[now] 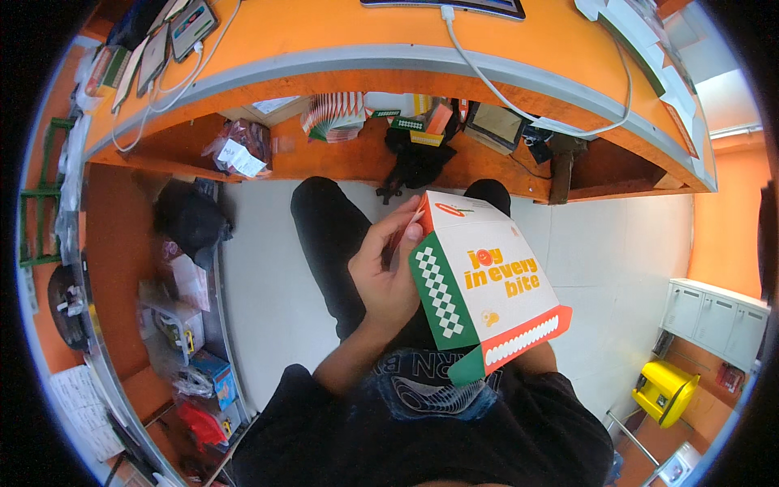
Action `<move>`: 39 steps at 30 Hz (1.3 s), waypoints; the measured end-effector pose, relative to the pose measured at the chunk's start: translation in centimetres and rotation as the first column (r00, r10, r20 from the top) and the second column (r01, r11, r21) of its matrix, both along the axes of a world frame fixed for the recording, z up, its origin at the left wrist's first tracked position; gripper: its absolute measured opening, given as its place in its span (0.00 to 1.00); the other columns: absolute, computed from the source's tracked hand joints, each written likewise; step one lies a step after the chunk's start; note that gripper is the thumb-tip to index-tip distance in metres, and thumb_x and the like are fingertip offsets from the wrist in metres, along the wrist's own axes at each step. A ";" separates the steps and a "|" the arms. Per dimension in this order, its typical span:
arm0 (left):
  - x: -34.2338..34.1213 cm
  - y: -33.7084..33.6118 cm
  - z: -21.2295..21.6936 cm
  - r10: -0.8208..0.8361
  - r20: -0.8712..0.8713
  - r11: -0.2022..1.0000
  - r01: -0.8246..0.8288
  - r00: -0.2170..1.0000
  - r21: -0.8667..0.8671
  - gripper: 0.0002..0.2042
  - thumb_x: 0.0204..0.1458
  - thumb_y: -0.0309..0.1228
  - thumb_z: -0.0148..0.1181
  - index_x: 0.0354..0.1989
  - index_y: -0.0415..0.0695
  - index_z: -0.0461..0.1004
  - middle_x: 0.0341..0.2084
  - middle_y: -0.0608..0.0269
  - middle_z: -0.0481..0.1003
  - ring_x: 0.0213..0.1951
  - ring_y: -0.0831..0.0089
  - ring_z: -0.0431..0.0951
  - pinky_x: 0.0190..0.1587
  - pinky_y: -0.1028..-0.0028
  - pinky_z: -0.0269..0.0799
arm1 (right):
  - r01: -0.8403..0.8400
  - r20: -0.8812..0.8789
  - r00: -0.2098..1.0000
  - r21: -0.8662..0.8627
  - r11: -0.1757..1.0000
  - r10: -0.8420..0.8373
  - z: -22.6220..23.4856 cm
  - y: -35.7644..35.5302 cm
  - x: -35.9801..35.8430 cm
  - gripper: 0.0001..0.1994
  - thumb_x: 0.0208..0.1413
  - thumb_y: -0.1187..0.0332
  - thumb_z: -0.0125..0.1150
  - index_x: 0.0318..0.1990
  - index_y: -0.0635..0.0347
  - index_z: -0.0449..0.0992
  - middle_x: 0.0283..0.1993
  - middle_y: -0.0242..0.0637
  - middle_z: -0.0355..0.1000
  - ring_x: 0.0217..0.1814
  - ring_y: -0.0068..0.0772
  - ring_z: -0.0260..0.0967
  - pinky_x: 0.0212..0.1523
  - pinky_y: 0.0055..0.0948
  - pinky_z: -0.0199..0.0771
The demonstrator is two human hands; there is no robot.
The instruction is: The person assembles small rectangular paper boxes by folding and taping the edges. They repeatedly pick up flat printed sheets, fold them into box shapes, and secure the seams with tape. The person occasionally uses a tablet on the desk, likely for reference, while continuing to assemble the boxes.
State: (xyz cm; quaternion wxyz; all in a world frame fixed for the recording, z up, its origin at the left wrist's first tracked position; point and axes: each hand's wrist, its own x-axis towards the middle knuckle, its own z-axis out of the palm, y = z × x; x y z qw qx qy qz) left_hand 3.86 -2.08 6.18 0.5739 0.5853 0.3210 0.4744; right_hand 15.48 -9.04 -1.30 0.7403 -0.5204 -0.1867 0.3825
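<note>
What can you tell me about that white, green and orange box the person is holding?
The box looks like thin printed cardboard. Its broad white panel carries yellow-orange lettering and small drawings; the green side bears white diamonds, and the red-orange flap has a scalloped white band. A green tab sticks out at the near corner, so it looks not fully closed. It is held tilted before the body, the left hand gripping its far-left corner; the right hand is hidden behind it.
</note>
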 end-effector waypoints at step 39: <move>-1.3 1.8 2.0 0.069 -0.393 0.722 0.227 0.917 0.654 0.12 0.42 0.18 0.67 0.37 0.35 0.82 0.42 0.56 0.81 0.45 0.60 0.82 0.45 0.68 0.77 | 0.024 0.023 0.999 0.020 1.000 -0.025 0.6 -0.4 1.7 0.20 0.51 0.76 0.71 0.52 0.64 0.74 0.54 0.41 0.71 0.52 0.35 0.71 0.52 0.32 0.71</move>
